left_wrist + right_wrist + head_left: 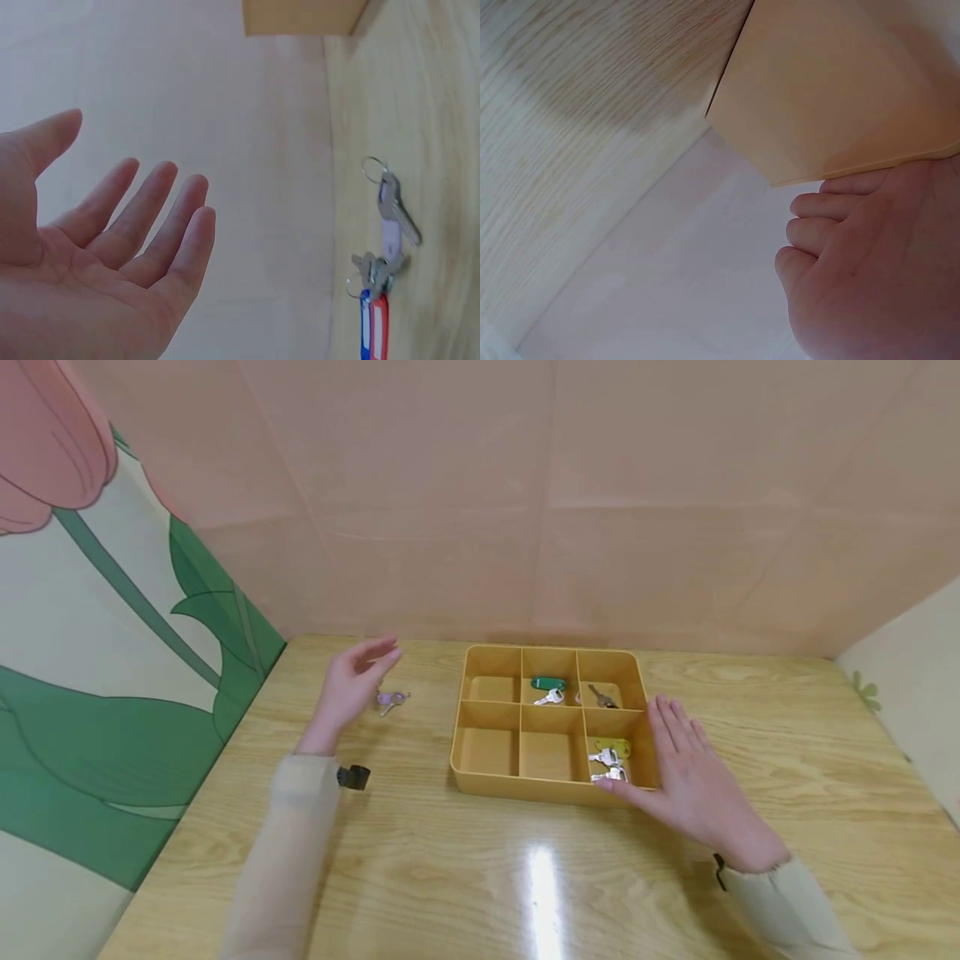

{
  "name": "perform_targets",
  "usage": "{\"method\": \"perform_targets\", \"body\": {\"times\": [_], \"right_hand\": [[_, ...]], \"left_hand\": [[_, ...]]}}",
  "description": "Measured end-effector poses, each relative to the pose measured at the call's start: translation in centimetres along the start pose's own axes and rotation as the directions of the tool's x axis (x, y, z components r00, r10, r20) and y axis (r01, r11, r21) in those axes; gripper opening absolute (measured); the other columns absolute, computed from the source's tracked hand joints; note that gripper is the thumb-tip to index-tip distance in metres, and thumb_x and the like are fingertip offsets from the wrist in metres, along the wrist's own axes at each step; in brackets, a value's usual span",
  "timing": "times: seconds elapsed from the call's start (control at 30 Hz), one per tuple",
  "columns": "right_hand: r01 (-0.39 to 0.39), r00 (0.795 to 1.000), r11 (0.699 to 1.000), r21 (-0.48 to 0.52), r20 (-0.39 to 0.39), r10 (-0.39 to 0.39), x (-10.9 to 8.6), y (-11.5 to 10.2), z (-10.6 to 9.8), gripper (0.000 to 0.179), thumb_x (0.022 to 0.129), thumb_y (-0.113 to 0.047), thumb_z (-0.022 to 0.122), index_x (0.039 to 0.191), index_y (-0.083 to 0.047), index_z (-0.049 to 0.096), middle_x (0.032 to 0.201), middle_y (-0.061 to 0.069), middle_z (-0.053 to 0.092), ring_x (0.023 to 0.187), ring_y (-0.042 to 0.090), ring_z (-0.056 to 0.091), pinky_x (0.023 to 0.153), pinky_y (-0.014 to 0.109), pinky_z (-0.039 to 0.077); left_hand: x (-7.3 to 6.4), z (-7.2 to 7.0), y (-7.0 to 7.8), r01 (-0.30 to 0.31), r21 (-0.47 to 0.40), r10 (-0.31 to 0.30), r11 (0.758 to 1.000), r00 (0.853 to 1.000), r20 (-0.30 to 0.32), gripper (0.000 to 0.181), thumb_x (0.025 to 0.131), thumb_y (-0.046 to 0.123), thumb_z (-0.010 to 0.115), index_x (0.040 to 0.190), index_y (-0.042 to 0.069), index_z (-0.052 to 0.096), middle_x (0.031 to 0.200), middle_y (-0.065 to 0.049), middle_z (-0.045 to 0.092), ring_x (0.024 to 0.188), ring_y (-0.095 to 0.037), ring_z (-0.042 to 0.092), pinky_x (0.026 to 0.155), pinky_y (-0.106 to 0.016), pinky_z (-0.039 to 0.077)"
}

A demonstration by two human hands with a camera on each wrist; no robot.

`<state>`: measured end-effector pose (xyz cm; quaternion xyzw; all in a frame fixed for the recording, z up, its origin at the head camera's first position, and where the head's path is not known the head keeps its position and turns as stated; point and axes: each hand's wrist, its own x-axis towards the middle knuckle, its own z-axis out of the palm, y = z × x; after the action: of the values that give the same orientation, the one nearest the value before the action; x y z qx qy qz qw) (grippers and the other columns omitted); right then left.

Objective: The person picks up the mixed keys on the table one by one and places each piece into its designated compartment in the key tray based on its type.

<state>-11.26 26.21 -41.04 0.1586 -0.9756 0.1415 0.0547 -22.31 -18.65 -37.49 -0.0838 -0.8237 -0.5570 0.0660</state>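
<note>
My left hand (348,685) hovers above the table's left part, palm turned sideways, fingers loosely bent and nothing in them. Beneath and beside it lie keys with a purple tag (391,236). Close by are more keys (377,271) with a blue tag (365,322) and a red tag (379,326), hidden behind the hand in the head view. My right hand (693,785) rests against the right side of a yellow compartment box (525,785), fingers straight along the outer wall and thumb at the front rim.
Six compartments divide the box. A green-tagged key (549,683) lies back middle, a dark key (602,697) back right, and silver keys (604,757) with a yellow tag (618,747) front right. A pink-beige covering (450,527) stands behind the table; a flower-printed panel (112,710) borders its left.
</note>
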Motion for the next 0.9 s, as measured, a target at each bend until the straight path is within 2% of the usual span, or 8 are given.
{"method": "perform_targets", "body": {"times": [0.43, 0.63, 0.9], "right_hand": [[0.001, 1.0, 1.0, 0.0, -0.006, -0.001, -0.1, 0.0, 0.0, 0.122, 0.086, -0.071, 0.065, 0.161, -0.002, -0.002, 0.168, 0.018, -0.001, 0.153, 0.03, -0.006, 0.122, 0.053, 0.003], [0.002, 1.0, 1.0, 0.0, -0.009, -0.002, -0.1, 0.0, 0.0, 0.121, 0.087, -0.071, 0.065, 0.161, 0.0, 0.001, 0.167, 0.019, 0.001, 0.153, 0.03, -0.006, 0.122, 0.053, 0.003], [-0.001, 1.0, 1.0, -0.004, -0.001, 0.001, -0.1, 0.0, 0.0, 0.121, 0.087, -0.071, 0.064, 0.161, 0.0, 0.001, 0.167, 0.021, 0.001, 0.153, 0.032, -0.006, 0.122, 0.053, 0.002]], "left_hand": [[0.1, -0.7, -1.7, 0.062, 0.031, -0.062, 0.998, 0.998, 0.013, 0.049, 0.102, 0.037, 0.065, 0.139, 0.005, 0.06, 0.137, -0.014, 0.061, 0.12, -0.031, 0.06, 0.101, -0.047, 0.049], [0.4, -0.9, -2.4, 0.088, 0.074, -0.09, 0.993, 0.996, 0.022, 0.05, 0.102, 0.037, 0.064, 0.139, 0.004, 0.06, 0.137, -0.015, 0.061, 0.121, -0.033, 0.059, 0.102, -0.047, 0.048], [1.2, -1.1, -4.0, 0.112, 0.121, -0.116, 0.986, 0.993, 0.034, 0.041, 0.103, 0.023, 0.065, 0.137, 0.001, 0.06, 0.135, -0.018, 0.061, 0.12, -0.035, 0.059, 0.103, -0.046, 0.047]]}}
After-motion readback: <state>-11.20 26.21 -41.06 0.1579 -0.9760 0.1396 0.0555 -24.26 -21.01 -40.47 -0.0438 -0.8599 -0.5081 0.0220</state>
